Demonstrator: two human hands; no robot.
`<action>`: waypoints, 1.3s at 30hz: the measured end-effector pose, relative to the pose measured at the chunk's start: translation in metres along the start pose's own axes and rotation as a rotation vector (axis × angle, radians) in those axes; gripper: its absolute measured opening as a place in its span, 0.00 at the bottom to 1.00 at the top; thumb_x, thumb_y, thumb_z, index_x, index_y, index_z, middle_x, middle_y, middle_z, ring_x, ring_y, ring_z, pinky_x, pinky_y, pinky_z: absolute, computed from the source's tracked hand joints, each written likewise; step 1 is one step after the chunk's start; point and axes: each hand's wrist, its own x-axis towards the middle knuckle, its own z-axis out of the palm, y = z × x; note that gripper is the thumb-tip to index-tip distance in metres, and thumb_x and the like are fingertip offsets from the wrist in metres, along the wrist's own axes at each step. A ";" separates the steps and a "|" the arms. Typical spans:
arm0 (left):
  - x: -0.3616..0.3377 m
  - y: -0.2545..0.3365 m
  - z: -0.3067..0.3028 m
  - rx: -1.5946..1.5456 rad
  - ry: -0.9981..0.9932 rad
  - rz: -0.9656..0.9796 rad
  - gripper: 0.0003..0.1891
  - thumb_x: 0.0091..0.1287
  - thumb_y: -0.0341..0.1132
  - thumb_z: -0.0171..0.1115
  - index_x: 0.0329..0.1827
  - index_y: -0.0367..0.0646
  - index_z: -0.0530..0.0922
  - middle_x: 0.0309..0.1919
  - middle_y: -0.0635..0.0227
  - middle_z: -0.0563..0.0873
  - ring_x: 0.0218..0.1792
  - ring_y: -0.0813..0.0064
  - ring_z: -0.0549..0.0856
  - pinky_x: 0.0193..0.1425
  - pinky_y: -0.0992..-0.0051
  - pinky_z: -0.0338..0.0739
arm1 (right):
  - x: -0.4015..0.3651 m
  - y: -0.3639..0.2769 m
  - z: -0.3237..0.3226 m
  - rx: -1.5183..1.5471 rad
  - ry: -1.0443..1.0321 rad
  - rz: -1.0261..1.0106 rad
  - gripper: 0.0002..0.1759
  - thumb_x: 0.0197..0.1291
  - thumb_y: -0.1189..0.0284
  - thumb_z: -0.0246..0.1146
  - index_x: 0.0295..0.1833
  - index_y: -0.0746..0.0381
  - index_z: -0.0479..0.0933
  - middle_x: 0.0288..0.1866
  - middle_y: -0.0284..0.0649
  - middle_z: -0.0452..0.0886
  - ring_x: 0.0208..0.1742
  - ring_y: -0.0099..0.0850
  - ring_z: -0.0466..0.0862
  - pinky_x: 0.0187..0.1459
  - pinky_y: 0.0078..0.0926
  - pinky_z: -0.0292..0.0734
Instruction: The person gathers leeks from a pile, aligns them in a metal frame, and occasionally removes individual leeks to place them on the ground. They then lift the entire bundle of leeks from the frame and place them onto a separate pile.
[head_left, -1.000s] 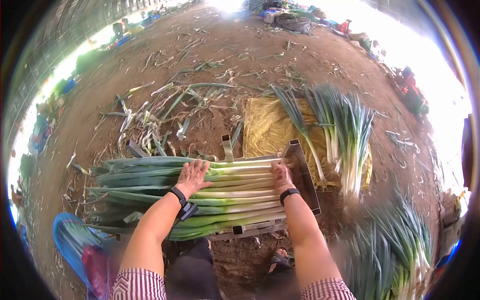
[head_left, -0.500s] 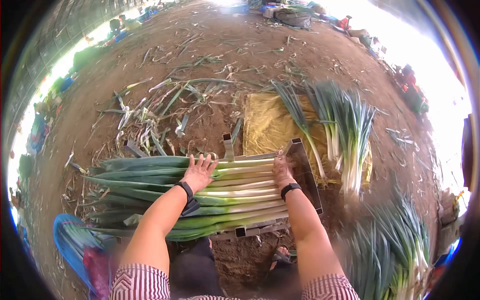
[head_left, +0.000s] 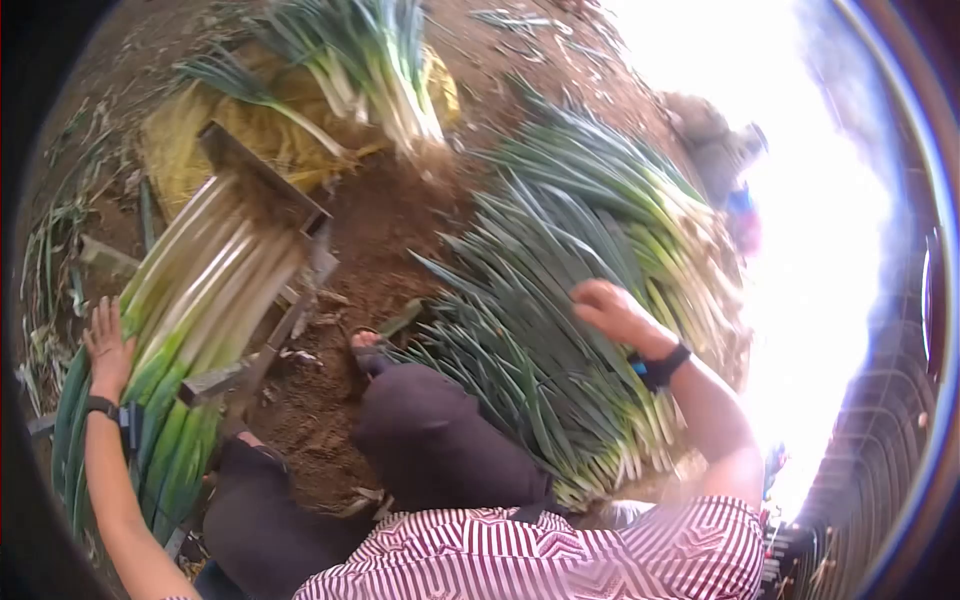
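My left hand (head_left: pixel 108 350) lies with fingers spread on a row of large green onions (head_left: pixel 190 300), at the outer side where white stems turn green. This row rests in a metal frame (head_left: pixel 262 178), white ends against its upright end plate. On the other side, my right hand (head_left: pixel 618 315) is over a big pile of green onions (head_left: pixel 560 250), close above the leaves. Its fingers are curled in, and nothing shows between them. The pile's leaves point toward my legs, and its pale root ends face right.
A yellow sheet (head_left: pixel 180 140) lies on the soil beyond the frame, with a smaller bunch of green onions (head_left: pixel 380 90) on it. My bent knee (head_left: pixel 430 420) is between frame and pile. Leaf scraps (head_left: pixel 60 240) litter the ground at left.
My view has swung to the right. My right hand has left the white ends of the row in the frame and moved over the pile; my left hand stays on the row.
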 end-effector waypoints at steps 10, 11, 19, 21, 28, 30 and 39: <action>-0.028 -0.033 -0.031 -0.211 -0.057 0.042 0.41 0.66 0.35 0.59 0.79 0.59 0.45 0.77 0.65 0.52 0.77 0.61 0.50 0.77 0.58 0.44 | -0.282 0.172 0.232 0.161 -0.564 0.687 0.28 0.50 0.61 0.69 0.54 0.66 0.78 0.52 0.50 0.82 0.51 0.43 0.82 0.52 0.38 0.77; -0.034 -0.041 -0.031 -0.248 -0.022 0.082 0.40 0.65 0.33 0.59 0.78 0.56 0.47 0.76 0.62 0.53 0.76 0.59 0.52 0.77 0.59 0.47 | -0.294 0.180 0.250 0.119 -0.555 0.691 0.29 0.49 0.62 0.69 0.56 0.66 0.76 0.53 0.51 0.82 0.52 0.44 0.82 0.53 0.38 0.76; -0.132 -0.043 -0.089 -0.159 -0.005 0.128 0.35 0.63 0.28 0.58 0.75 0.46 0.57 0.74 0.54 0.57 0.74 0.55 0.56 0.76 0.62 0.52 | -0.356 0.185 0.359 -0.111 -0.127 0.812 0.38 0.49 0.66 0.70 0.65 0.62 0.64 0.55 0.51 0.74 0.58 0.51 0.74 0.54 0.50 0.74; -0.152 -0.039 -0.101 -0.133 -0.024 0.125 0.34 0.63 0.28 0.59 0.74 0.46 0.59 0.74 0.54 0.57 0.74 0.55 0.56 0.76 0.63 0.52 | -0.356 0.187 0.372 -0.142 -0.051 0.785 0.38 0.45 0.66 0.73 0.62 0.65 0.66 0.56 0.52 0.75 0.57 0.53 0.75 0.53 0.49 0.74; -0.173 -0.003 -0.148 -0.228 0.080 0.252 0.28 0.64 0.29 0.58 0.69 0.43 0.65 0.72 0.55 0.60 0.73 0.54 0.58 0.75 0.63 0.55 | -0.354 0.203 0.343 0.297 0.299 0.459 0.28 0.48 0.76 0.70 0.56 0.58 0.70 0.47 0.45 0.78 0.49 0.44 0.79 0.50 0.38 0.74; -0.175 0.017 -0.168 -0.246 0.085 0.303 0.27 0.64 0.29 0.59 0.68 0.42 0.66 0.72 0.55 0.62 0.72 0.55 0.60 0.74 0.63 0.56 | -0.347 0.215 0.328 0.466 0.346 0.333 0.26 0.48 0.77 0.70 0.55 0.58 0.70 0.45 0.43 0.78 0.47 0.38 0.78 0.50 0.34 0.74; -0.211 0.129 -0.250 -0.522 0.204 0.560 0.18 0.61 0.30 0.61 0.55 0.40 0.77 0.54 0.54 0.80 0.58 0.54 0.77 0.64 0.62 0.70 | -0.253 0.183 0.165 1.047 0.508 0.154 0.31 0.56 0.68 0.70 0.63 0.64 0.68 0.50 0.40 0.79 0.50 0.31 0.77 0.52 0.29 0.73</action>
